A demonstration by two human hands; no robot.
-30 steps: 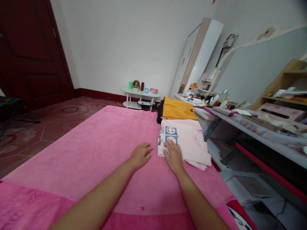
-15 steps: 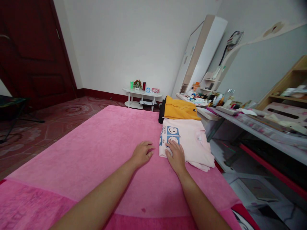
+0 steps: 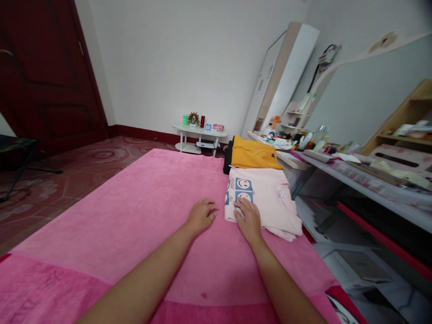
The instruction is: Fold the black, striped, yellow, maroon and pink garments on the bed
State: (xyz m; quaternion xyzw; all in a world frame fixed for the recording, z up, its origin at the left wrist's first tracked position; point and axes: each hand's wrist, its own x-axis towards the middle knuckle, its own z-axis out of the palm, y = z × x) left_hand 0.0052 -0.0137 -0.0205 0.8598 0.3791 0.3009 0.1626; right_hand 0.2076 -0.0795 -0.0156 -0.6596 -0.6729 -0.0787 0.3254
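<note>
A folded pale pink T-shirt [image 3: 273, 198] with blue smiley-face squares lies on the right part of the pink bedspread [image 3: 162, 202]. My right hand [image 3: 249, 219] rests over its near left corner, fingers loosely spread across the print and holding nothing. To the left, my left hand [image 3: 201, 216] is on the bedspread, a little short of the shirt's edge, with its fingers slightly curled and apart. Just beyond the shirt lies a folded yellow garment [image 3: 254, 152], and a black folded garment [image 3: 228, 157] shows along its left side.
A dressing table [image 3: 364, 180] crowded with bottles and jars runs along the right, beside the bed. Past the bed's far end stands a small white table [image 3: 199, 130] with several small items. A dark folding stool [image 3: 23, 153] is at far left, near the red door [image 3: 50, 76].
Almost nothing differs. Both hands stay in nearly the same places, and the clothes lie as they did; the view has shifted very slightly.
</note>
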